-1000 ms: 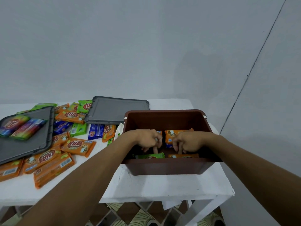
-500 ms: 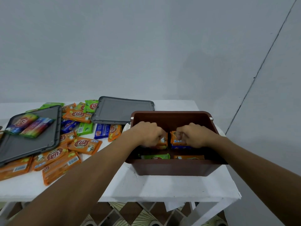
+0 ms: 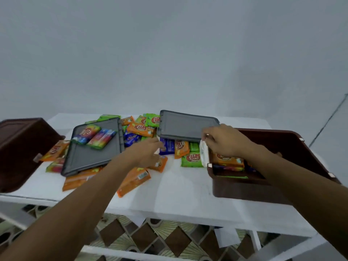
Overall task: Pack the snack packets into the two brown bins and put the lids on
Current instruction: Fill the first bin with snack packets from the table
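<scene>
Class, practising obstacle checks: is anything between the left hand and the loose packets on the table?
Nothing visible: the left hand is right at an orange packet; the grey lid left of it covers only other packets.

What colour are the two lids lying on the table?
Both dark grey: left lid and right lid, head view.

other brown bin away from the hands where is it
Head view, far left: the other brown bin sits at the left end of the table, just left of the left grey lid.
</scene>
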The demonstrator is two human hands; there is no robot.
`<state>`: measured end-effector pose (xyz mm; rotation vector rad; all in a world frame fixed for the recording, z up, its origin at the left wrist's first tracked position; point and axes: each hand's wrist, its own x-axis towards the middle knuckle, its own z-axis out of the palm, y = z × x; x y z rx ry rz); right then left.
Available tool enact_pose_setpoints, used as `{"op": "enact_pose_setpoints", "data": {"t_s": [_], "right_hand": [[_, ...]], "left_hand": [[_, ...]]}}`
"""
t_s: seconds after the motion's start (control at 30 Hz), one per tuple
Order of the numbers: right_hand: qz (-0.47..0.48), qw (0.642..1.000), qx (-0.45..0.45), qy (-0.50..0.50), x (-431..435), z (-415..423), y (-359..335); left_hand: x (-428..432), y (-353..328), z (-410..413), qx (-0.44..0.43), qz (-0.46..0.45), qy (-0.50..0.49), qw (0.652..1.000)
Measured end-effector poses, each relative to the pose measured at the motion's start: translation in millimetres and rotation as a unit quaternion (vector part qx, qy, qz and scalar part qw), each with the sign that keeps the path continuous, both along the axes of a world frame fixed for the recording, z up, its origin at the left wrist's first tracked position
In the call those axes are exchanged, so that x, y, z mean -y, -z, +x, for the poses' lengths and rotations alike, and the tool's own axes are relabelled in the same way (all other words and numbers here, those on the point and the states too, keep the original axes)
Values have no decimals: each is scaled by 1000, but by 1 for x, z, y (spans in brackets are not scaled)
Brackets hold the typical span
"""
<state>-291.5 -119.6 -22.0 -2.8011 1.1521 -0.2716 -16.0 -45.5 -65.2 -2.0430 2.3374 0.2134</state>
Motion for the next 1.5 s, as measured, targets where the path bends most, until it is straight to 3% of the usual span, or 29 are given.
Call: {"op": "enact_pose_setpoints", "data": {"t_s": [0.07, 0.13, 0.3, 0.43, 0.53, 0.7, 0.8, 0.9, 1.0, 1.23, 1.37, 1.5], "right_hand": [[-62, 997, -32, -13, -10, 31, -5], [-67, 996, -57, -27, -18, 59, -2], [7, 987, -159, -34, -37, 131, 33], [61, 979, -192, -21, -45, 162, 71], [84, 984, -153, 26, -48, 168, 75], [154, 978, -107, 89, -59, 167, 81], [201, 972, -65, 103, -63, 170, 71], [134, 979, -142, 65, -63, 171, 63], [161, 974, -146, 63, -59, 159, 37], [206, 972, -67, 93, -46, 77, -51], [262, 952, 7, 158, -34, 3, -66], [246, 954, -4, 172, -18, -64, -60]], "left_hand": [[-19, 8, 38, 15, 58, -45, 997], [-35, 19, 63, 14, 93, -39, 995], [-56, 41, 87, 16, 65, 3, 998], [-59, 42, 88, 50, 54, 36, 997], [-55, 31, 96, -53, 50, 41, 997], [-55, 31, 115, -257, 109, -75, 957], [-53, 27, 113, -310, 142, -118, 933], [-48, 20, 108, -325, 141, -133, 926], [-39, 14, 101, -358, 132, -110, 918], [-1, -22, 46, -335, 79, -20, 939], [21, -54, -17, -369, 33, -6, 929], [43, -73, -75, -369, 32, 32, 928]]}}
